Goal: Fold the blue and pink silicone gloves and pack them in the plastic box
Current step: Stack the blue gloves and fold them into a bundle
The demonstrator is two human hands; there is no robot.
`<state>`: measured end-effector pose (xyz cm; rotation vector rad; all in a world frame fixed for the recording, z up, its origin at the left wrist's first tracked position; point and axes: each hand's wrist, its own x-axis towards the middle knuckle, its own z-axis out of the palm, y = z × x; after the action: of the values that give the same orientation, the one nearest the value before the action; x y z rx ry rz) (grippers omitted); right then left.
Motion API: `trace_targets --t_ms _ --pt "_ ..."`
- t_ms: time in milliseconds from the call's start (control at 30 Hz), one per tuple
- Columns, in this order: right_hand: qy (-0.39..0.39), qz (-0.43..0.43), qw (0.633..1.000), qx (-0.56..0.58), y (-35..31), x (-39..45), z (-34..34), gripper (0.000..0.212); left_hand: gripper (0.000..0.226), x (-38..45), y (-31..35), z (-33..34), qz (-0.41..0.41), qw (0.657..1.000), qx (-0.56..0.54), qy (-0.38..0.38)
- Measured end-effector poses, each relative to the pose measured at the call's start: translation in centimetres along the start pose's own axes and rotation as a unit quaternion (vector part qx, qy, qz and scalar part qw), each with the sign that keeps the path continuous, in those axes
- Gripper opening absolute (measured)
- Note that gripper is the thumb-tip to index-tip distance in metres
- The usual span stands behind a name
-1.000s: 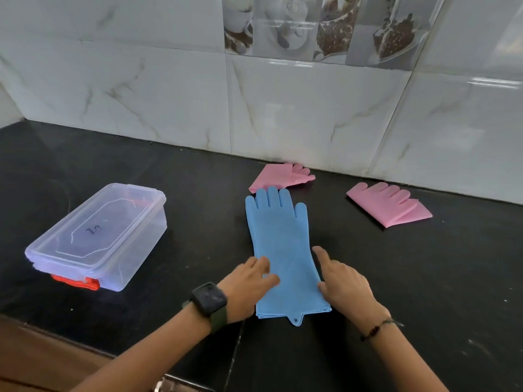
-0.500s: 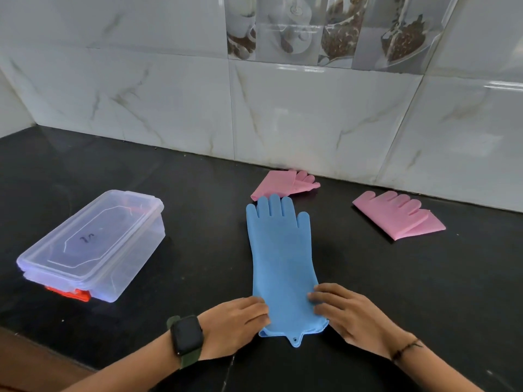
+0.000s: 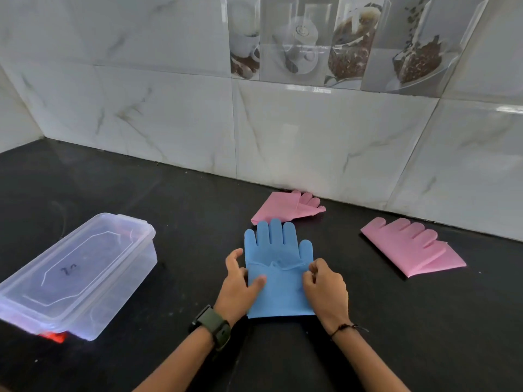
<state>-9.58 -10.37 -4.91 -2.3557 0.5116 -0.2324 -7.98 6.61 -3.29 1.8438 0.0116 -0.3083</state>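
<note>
A blue silicone glove (image 3: 278, 250) lies on the black counter with its cuff half folded up over the palm, fingers pointing to the wall. My left hand (image 3: 239, 284) grips the left edge of the folded cuff, thumb on top. My right hand (image 3: 325, 287) pinches the cuff edge on the right side. Two pink gloves lie folded behind: one (image 3: 283, 209) against the wall just beyond the blue fingers, the other (image 3: 410, 247) to the right. The clear plastic box (image 3: 76, 275) stands at the left with its lid on.
The black counter (image 3: 424, 321) runs to a white tiled wall (image 3: 283, 137) at the back. A red clip (image 3: 53, 336) shows at the box's near end. A watch sits on my left wrist, a thin bracelet on the right.
Both hands took the blue glove's cuff end and folded it away from me over the palm; the glove now looks half as long. The camera view also tilted upward.
</note>
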Motion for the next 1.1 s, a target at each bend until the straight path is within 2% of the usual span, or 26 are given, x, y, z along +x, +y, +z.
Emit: trace_targets --t_ms 67,133,200,233,267,300,367,400,433,500,533,600,667,700,800,900,933,967,1000,1033,1100 --pt "0.000 0.016 1.000 -0.026 0.0 0.3 0.5 0.008 0.064 1.0 -0.2 0.3 0.049 0.986 0.157 0.011" --pt "-0.009 0.029 0.998 -0.047 -0.1 0.4 0.6 0.002 0.064 1.8 -0.2 0.7 0.077 0.966 0.247 0.011" --pt "-0.017 0.035 0.997 -0.071 0.0 0.6 0.6 0.013 0.060 2.4 -0.3 1.2 0.067 0.943 0.327 0.007" --pt "-0.023 0.035 0.995 -0.087 0.1 0.8 0.5 0.018 0.058 2.5 -0.1 1.4 0.060 0.918 0.392 0.022" --pt "-0.029 0.030 0.994 -0.102 0.2 0.8 0.3 0.021 0.055 2.5 0.1 1.4 0.074 0.879 0.468 0.056" --pt "-0.033 0.025 0.993 -0.114 0.3 0.9 0.1 0.021 0.052 2.4 0.4 1.3 0.114 0.841 0.521 0.090" --pt "-0.036 0.006 0.991 -0.130 0.6 0.9 -0.4 0.018 0.038 2.1 0.7 0.7 0.260 0.769 0.572 0.114" --pt "-0.038 -0.011 0.990 -0.134 0.9 1.0 -0.7 0.017 0.031 2.2 0.3 0.3 0.339 0.727 0.589 0.093" --pt "-0.037 -0.032 0.990 -0.135 1.3 1.1 -1.0 0.017 0.028 2.2 0.1 -0.2 0.393 0.689 0.607 0.053" --pt "-0.028 -0.101 0.983 -0.153 2.0 1.1 -2.0 0.015 0.024 2.3 -0.4 -1.5 0.436 0.637 0.635 -0.031" --pt "-0.013 -0.173 0.967 -0.185 2.6 1.0 -2.6 0.017 0.025 2.4 -0.7 -2.2 0.451 0.614 0.644 -0.063" --pt "0.004 -0.336 0.902 -0.272 4.1 1.0 -3.6 0.032 0.036 2.6 -1.3 -3.3 0.475 0.595 0.641 -0.090" --pt "0.003 -0.454 0.825 -0.336 5.7 1.3 -4.3 0.052 0.045 2.8 -1.3 -3.7 0.478 0.594 0.638 -0.105" --pt "-0.009 -0.479 0.805 -0.350 6.1 1.5 -4.5 0.060 0.044 3.0 -1.3 -3.8 0.483 0.588 0.640 -0.107" --pt "-0.066 -0.503 0.776 -0.374 5.6 2.3 -4.3 0.075 0.034 3.8 -1.0 -3.5 0.462 0.614 0.623 -0.149" --pt "-0.114 -0.544 0.730 -0.397 3.4 3.1 -4.0 0.069 0.029 4.0 -0.9 -3.5 0.473 0.638 0.590 -0.145" --pt "-0.122 -0.545 0.723 -0.406 3.0 3.3 -4.1 0.065 0.027 4.0 -1.1 -3.6 0.478 0.650 0.578 -0.124" --pt "-0.124 -0.541 0.727 -0.405 2.7 3.4 -4.2 0.061 0.025 3.9 -1.2 -3.7 0.460 0.687 0.550 -0.119" --pt "-0.126 -0.531 0.745 -0.384 2.7 3.4 -4.3 0.057 0.025 4.0 -1.2 -3.8 0.433 0.735 0.506 -0.124" --pt "-0.146 -0.504 0.785 -0.329 3.1 3.3 -4.2 0.051 0.025 4.1 -1.2 -3.8 0.379 0.794 0.454 -0.138" --pt "-0.202 -0.374 0.891 -0.157 3.4 2.7 -4.0 0.039 0.021 4.0 -1.2 -3.8 0.267 0.894 0.330 -0.141"
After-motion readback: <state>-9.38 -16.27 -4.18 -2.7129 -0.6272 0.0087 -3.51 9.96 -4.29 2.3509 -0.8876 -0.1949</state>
